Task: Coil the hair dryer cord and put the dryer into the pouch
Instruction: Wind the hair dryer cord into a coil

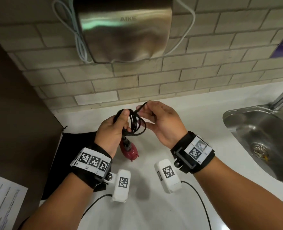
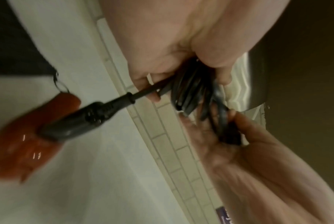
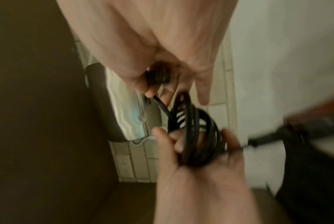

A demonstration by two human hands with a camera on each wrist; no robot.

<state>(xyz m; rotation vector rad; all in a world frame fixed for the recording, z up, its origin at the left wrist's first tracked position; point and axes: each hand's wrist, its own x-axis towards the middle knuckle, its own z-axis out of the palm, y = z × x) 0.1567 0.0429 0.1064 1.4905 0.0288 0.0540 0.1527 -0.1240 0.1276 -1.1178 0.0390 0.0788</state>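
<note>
The black cord (image 1: 136, 124) sits in several loops at the centre of the head view, gathered in the left hand (image 1: 112, 128), whose fingers and thumb curl round the bundle; the right hand (image 1: 160, 121) pinches a free stretch of cord between thumb and fingertips just to the right of the coil and above it, and the right wrist view shows a dark end piece, blurred, tucked against its palm; both hands are raised above the white table (image 1: 179, 113); from the coil the cord runs down to the hair dryer (image 1: 130, 151), a red body with a black handle, which shows below the left hand in the lower centre, though whether it rests on the table or hangs by the cord I cannot tell; the black pouch (image 1: 66, 151) lies flat on the table at the lower left, partly under the left wrist, its drawstring showing at the upper corner; a steel sink (image 1: 260, 130) with a tap fills the right edge; a metal hand dryer (image 1: 122, 29) marked AIKE hangs on the tiled wall at the top; a printed sheet (image 1: 3, 201) lies in the bottom left corner.
</note>
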